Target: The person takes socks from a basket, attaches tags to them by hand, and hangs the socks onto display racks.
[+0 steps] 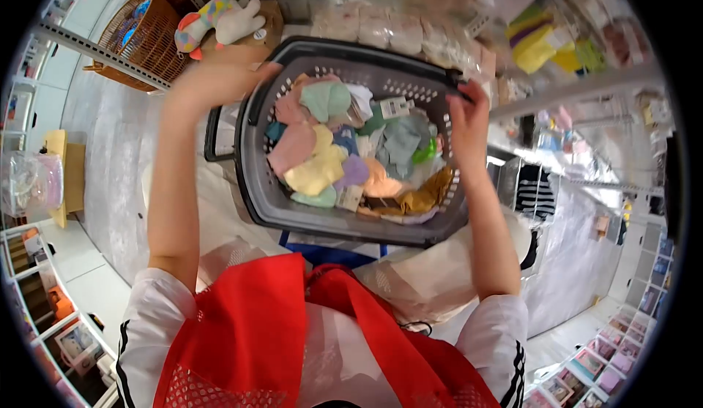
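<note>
A dark grey plastic basket (253, 181) sits in front of my body, filled with small folded fabric items. Among them are a yellow cloth (316, 168), a mint green cloth (324, 100), a grey-green cloth (401, 144) and a mustard cloth (428, 194). My left hand (238, 79) is at the basket's upper left rim, blurred by motion, its fingers unclear. At the upper right rim, my right hand (470, 108) has its fingers bent against the edge near the black handle joint.
A wicker basket (117, 38) and a plush toy (220, 21) are at the upper left. Metal shelving with packaged goods (388, 31) runs beyond the basket. Shelf compartments (51, 298) line the lower left; a striped garment (536, 192) hangs at right.
</note>
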Available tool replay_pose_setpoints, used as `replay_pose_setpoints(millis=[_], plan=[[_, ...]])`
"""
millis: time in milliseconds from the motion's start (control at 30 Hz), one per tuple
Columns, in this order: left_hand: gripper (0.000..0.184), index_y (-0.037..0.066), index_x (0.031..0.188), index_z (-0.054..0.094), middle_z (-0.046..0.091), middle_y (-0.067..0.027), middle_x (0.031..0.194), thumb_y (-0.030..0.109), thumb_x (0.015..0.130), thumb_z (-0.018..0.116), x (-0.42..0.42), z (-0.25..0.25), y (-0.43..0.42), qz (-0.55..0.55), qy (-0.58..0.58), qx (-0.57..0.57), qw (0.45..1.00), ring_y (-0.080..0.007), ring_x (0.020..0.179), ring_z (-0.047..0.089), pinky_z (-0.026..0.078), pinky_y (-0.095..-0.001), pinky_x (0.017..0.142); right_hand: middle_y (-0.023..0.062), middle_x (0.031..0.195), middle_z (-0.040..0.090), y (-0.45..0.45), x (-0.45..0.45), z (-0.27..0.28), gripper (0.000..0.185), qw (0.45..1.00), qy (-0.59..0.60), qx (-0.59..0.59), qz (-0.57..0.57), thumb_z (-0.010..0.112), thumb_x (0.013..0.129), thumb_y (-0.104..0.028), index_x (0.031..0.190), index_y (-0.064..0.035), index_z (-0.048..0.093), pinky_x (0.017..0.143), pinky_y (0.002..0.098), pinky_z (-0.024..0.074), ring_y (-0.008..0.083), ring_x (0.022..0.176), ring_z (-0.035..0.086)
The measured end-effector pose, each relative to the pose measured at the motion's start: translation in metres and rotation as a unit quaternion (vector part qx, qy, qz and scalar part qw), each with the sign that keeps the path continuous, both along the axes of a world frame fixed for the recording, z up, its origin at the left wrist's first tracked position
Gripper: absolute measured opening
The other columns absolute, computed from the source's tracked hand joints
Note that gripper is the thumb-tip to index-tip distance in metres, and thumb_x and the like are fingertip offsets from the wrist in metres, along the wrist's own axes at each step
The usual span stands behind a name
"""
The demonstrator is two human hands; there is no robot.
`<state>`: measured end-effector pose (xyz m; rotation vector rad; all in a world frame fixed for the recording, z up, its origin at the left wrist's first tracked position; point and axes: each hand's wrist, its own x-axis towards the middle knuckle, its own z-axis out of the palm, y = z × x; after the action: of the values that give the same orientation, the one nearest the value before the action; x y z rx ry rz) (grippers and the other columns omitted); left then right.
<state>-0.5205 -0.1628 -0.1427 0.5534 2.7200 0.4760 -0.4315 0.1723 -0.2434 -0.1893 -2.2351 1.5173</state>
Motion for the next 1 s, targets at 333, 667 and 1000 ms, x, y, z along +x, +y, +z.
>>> replay_pose_setpoints(millis=[333,667,1000], plan=[[0.025,-0.001,0.096,0.053,0.058,-0.0232,0.091,0.015,0.08,0.044,0.022,-0.199,0.186,-0.201,-0.067,-0.004,0.977,-0.0375,0.089,0.055,0.044,-0.0435,0.076,0.0124,0.108,0.052,0.028,0.004,0.06,0.039,0.962,-0.034,-0.271,-0.03,0.048,0.087,-0.019,0.119,0.0028,0.04,0.076,0.0265,0.0454,0.0182,0.091,0.057],[0.04,-0.001,0.103,0.051,0.059,-0.0223,0.097,0.018,0.07,0.064,0.008,-0.293,0.2,0.053,-0.02,0.141,0.988,-0.0372,0.095,0.055,0.044,-0.0429,0.082,0.0115,0.095,0.057,0.038,-0.003,0.078,0.031,0.964,0.051,-0.261,-0.002,0.05,0.083,-0.018,0.105,0.0044,0.049,0.061,0.0249,0.044,0.0147,0.074,0.06],[0.036,0.006,0.118,0.046,0.056,-0.0037,0.108,0.027,0.089,0.049,0.056,-0.155,0.149,0.238,-0.279,0.583,0.725,-0.0126,0.098,0.053,0.043,-0.0303,0.083,0.0093,0.094,0.057,0.022,-0.002,0.066,0.036,0.967,-0.039,-0.245,0.049,0.054,0.082,-0.021,0.108,0.004,0.049,0.064,0.0243,0.0435,0.0138,0.078,0.059]])
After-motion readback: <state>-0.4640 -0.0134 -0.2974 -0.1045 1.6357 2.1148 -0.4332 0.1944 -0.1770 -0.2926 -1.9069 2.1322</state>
